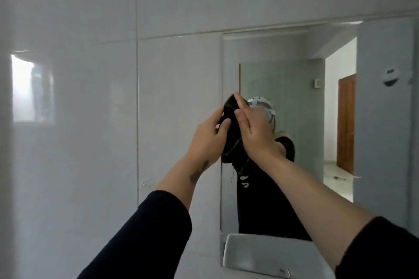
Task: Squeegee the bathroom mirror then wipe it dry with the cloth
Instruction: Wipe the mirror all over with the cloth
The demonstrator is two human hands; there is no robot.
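The bathroom mirror (294, 52) hangs on the tiled wall at the right, frameless, reflecting a person in black and a doorway. Both hands are raised in front of its left edge. A bunched black cloth (231, 129) with loose threads sits between them. My left hand (208, 136) grips the cloth from the left, thumb on it. My right hand (251, 127) presses on it from the right, fingers straight and pointing up. Whether the cloth touches the glass cannot be told. No squeegee is in view.
A white shelf (256, 253) juts out below the mirror's bottom edge. Glossy pale wall tiles (90, 120) fill the left, with a small clear suction hook (147, 183) near my left forearm. A white round fixture (391, 78) sits on the wall at the far right.
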